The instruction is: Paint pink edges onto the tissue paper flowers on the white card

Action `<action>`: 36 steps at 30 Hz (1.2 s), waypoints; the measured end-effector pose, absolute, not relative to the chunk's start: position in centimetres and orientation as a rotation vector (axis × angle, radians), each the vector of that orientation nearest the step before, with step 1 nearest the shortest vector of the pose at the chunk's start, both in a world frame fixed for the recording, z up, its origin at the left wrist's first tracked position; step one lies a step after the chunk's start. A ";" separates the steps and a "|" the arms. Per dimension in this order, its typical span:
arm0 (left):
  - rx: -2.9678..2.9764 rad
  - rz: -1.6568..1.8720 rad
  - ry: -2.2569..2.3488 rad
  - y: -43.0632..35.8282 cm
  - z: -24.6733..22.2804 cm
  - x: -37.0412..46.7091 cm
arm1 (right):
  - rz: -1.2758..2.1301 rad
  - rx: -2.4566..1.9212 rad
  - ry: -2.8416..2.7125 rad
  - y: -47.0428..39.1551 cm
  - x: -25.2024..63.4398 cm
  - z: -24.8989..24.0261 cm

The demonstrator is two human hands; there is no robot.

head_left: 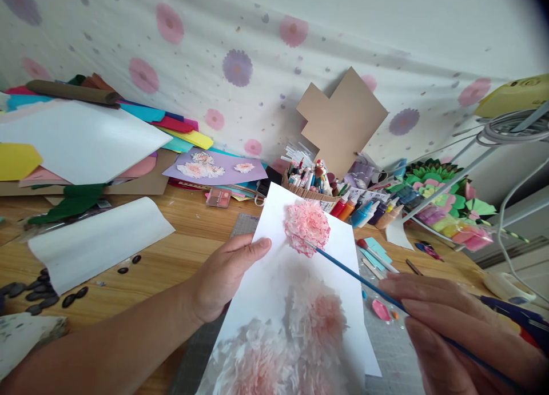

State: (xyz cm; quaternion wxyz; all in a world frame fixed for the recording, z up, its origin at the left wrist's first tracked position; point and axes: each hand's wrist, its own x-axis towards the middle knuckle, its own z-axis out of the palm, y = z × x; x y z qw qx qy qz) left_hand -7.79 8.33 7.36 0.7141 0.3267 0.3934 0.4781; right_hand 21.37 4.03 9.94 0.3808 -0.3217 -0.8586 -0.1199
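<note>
My right hand [458, 320] pinches the brush [351, 273] firmly, its tip meeting the pink flower [307, 222] at the paper's 12 o'clock. My left hand [221, 275] clamps the paper [268, 292] at its 10 o'clock edge, thumb on top. Pale flowers [319, 312] sit toward 6 o'clock.
</note>
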 end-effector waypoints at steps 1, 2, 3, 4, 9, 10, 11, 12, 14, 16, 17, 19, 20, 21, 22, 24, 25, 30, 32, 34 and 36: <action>0.723 1.059 0.874 8.3 7.4 -7.8 | -0.307 -0.811 -2.200 4.0 21.4 10.0; 0.720 1.060 0.875 8.3 7.4 -7.8 | -0.305 -0.807 -2.221 3.9 21.3 10.1; 0.717 1.061 0.876 8.4 7.4 -7.8 | -0.307 -0.796 -2.238 3.8 21.0 10.3; 0.714 1.062 0.876 8.4 7.4 -7.8 | -0.313 -0.792 -2.245 3.7 20.7 10.5; 0.715 1.047 0.867 8.5 7.4 -7.7 | -0.326 -0.802 -2.162 3.4 18.8 11.2; 0.714 1.044 0.866 8.5 7.4 -7.7 | -0.327 -0.801 -2.158 3.4 18.5 11.2; 0.713 1.042 0.865 8.5 7.4 -7.7 | -0.334 -0.796 -2.157 3.5 18.2 11.3; 0.711 1.041 0.862 8.5 7.4 -7.7 | -0.342 -0.800 -2.162 3.5 17.9 11.4; 0.705 1.043 0.853 8.5 7.4 -7.7 | -0.350 -0.812 -2.153 3.7 17.3 11.7; 0.706 1.045 0.849 8.4 7.5 -7.7 | -0.360 -0.825 -2.127 3.7 16.9 11.9; 0.707 1.046 0.850 8.3 7.5 -7.7 | -0.363 -0.826 -2.126 3.7 16.8 12.0; 0.710 1.050 0.857 8.3 7.5 -7.7 | -0.363 -0.832 -2.152 3.6 16.9 11.9; 0.710 1.051 0.857 8.3 7.5 -7.7 | -0.358 -0.837 -2.167 3.6 17.1 11.8; 0.708 1.053 0.857 8.3 7.5 -7.7 | -0.349 -0.845 -2.165 3.6 17.3 11.6; 0.704 1.056 0.857 8.3 7.5 -7.7 | -0.335 -0.853 -2.157 3.5 17.5 11.4; 0.704 1.063 0.857 8.3 7.5 -7.6 | -0.312 -0.843 -2.125 3.5 18.1 10.9; 0.707 1.065 0.857 8.3 7.5 -7.6 | -0.303 -0.825 -2.120 3.5 18.4 10.7; 0.703 1.054 0.851 8.4 7.5 -7.6 | -0.302 -0.806 -2.173 3.5 19.9 10.5; 0.697 1.052 0.860 8.3 7.5 -7.7 | -0.301 -0.796 -2.218 3.6 20.2 10.6; 0.698 1.057 0.861 8.2 7.5 -7.7 | -0.294 -0.781 -2.255 3.7 20.2 10.7; 0.706 1.067 0.852 8.2 7.6 -7.8 | -0.289 -0.791 -2.240 3.8 20.1 10.6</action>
